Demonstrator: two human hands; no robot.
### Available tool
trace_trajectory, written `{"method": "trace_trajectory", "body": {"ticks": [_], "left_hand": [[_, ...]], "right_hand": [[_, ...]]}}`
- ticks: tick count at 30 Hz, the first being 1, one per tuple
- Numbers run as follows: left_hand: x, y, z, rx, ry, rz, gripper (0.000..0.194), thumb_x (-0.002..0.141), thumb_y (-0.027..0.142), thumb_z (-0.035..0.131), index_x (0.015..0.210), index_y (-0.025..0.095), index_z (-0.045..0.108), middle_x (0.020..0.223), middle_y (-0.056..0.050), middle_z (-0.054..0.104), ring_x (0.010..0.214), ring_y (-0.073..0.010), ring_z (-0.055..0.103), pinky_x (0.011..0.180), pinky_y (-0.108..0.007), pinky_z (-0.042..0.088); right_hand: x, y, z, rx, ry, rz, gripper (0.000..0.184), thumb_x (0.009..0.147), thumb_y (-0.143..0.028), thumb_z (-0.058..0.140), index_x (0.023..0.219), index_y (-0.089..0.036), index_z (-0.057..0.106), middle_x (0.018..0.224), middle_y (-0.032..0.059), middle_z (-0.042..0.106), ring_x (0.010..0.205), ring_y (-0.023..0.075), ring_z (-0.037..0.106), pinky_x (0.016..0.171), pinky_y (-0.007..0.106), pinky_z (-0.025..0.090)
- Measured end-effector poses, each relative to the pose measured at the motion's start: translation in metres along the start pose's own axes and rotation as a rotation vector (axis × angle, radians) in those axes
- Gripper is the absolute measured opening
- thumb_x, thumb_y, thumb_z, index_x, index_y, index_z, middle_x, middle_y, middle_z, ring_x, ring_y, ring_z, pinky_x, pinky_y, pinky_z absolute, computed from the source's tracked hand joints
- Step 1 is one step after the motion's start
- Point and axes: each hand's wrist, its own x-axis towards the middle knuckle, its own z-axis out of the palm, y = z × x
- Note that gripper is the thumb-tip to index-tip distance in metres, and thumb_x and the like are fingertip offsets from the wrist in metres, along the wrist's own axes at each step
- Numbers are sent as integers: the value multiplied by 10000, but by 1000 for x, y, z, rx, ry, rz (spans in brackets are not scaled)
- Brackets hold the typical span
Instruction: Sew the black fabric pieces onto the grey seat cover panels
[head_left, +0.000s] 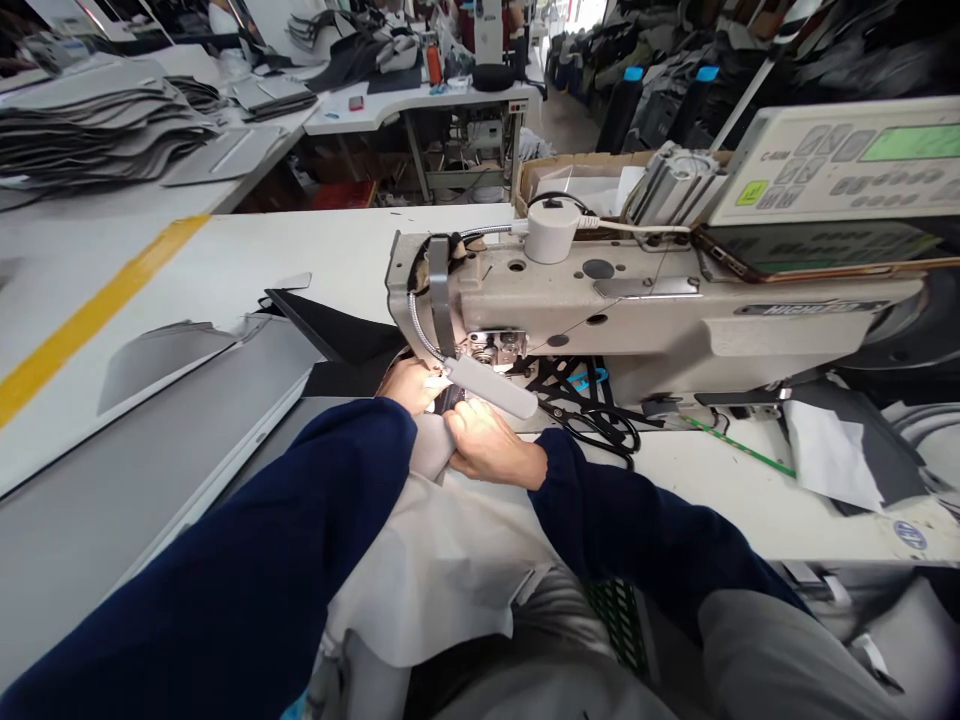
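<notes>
The right hand (484, 442) grips a grey fabric panel (431, 447) with curled fingers, the left hand (406, 385) closed on its edge, just in front of the sewing machine (600, 300). Fingers this close risk a needle prick if the cloth slips; the lamp (491, 386) blocks the view.

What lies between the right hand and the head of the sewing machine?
In the head view, a pale gooseneck work lamp lies between the right hand and the sewing machine head.

left hand (409, 387) and right hand (484, 447) nearly touch, curled downward, both arms in navy sleeves (225, 540).
</notes>
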Motion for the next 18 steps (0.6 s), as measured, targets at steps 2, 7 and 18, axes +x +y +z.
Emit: {"method": "trace_trajectory", "body": {"ticks": [2, 7, 18], "left_hand": [[-6, -6, -1, 36, 43, 81, 307, 870, 324, 451, 960, 177, 704, 1062, -94, 663, 1036, -222, 604, 935, -312, 472], [-17, -6, -3, 116, 121, 127, 335, 907, 262, 404, 1063, 248, 700, 1146, -61, 636, 1035, -210, 597, 858, -297, 502], [-14, -5, -5, 94, -8, 323, 400, 783, 96, 372, 961, 186, 719, 874, -72, 688, 938, -212, 601, 859, -324, 487]], "right_hand": [[-2, -2, 2, -54, -15, 31, 224, 843, -322, 473, 932, -122, 521, 977, 155, 524, 875, 264, 489, 738, 375, 401], [-4, -7, 3, -111, -7, 55, 256, 885, -357, 445, 899, -117, 532, 1024, 184, 525, 865, 260, 511, 784, 411, 401], [1, -2, -8, -53, -26, -37, 205, 889, -330, 447, 899, -132, 500, 983, 156, 516, 879, 254, 484, 759, 387, 416]]}}
